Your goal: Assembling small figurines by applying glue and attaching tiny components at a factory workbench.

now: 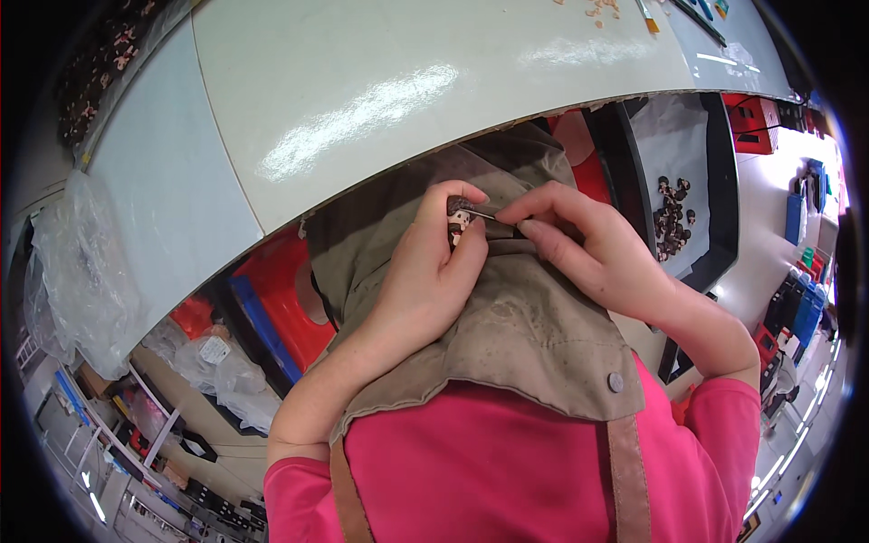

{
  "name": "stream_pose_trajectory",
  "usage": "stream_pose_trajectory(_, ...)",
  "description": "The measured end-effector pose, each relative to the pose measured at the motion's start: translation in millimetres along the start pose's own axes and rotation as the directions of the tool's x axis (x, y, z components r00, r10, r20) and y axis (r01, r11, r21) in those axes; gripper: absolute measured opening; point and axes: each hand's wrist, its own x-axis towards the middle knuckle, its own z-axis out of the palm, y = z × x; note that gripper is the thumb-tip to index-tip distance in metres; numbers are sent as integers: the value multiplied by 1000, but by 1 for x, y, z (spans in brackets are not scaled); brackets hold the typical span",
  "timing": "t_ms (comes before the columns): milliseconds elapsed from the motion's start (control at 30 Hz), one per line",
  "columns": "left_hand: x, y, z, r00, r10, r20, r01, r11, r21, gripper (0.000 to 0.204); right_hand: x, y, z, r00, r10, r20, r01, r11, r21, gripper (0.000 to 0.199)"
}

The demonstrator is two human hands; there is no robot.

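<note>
My left hand (421, 267) is closed around a small figurine (459, 222) with dark brown hair and a pale face, held upright between thumb and fingers above my lap. Between the thumb and fingertips of my right hand (597, 244) is a thin metal pick (482, 215). The pick points left, and its end meets the figurine near the hair and face. Whether it presses in or only touches, I cannot tell. Fingers hide part of the figurine and the pick's rear end. A brown-green apron (516, 317) lies beneath both hands.
The pale worktable (362, 81) edge runs just beyond my hands. Right of me, a black tray (727, 199) holds several similar figurines (672, 217). A brush (648, 16) and pale scraps (597, 11) lie at the far side. Clear plastic bags (86, 271) hang at the left.
</note>
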Motion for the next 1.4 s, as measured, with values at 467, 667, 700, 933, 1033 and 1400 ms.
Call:
stream_pose_trajectory(467, -9, 5, -21, 964, 16, 266, 98, 906, -411, 44, -2, -19, -13, 996, -26, 80, 30, 999, -45, 20)
stream_pose_trajectory(667, -14, 10, -12, 980, 66, 188, -31, 982, -187, 39, -6, -15, -18, 905, -404, 130, 401, 716, -571, 30)
stream_pose_trajectory(700, -14, 9, -11, 980, 65, 189, -28, 982, -189, 39, -8, -17, -20, 877, -431, 211, 446, 570, -691, 36)
stream_pose_trajectory(933, -13, 0, -9, 965, 67, 255, -20, 984, -179, 41, 2, -12, -34, 753, -502, 424, 611, 296, -734, 39)
stream_pose_trajectory(1033, -10, 6, -14, 955, -10, 297, 66, 982, -179, 41, 6, 2, -30, 840, -474, 264, 540, 682, -492, 24)
stream_pose_trajectory(1400, -9, 1, -17, 963, -3, 268, 54, 982, -182, 35, 17, 10, -21, 879, -415, 234, 475, 803, -361, 19)
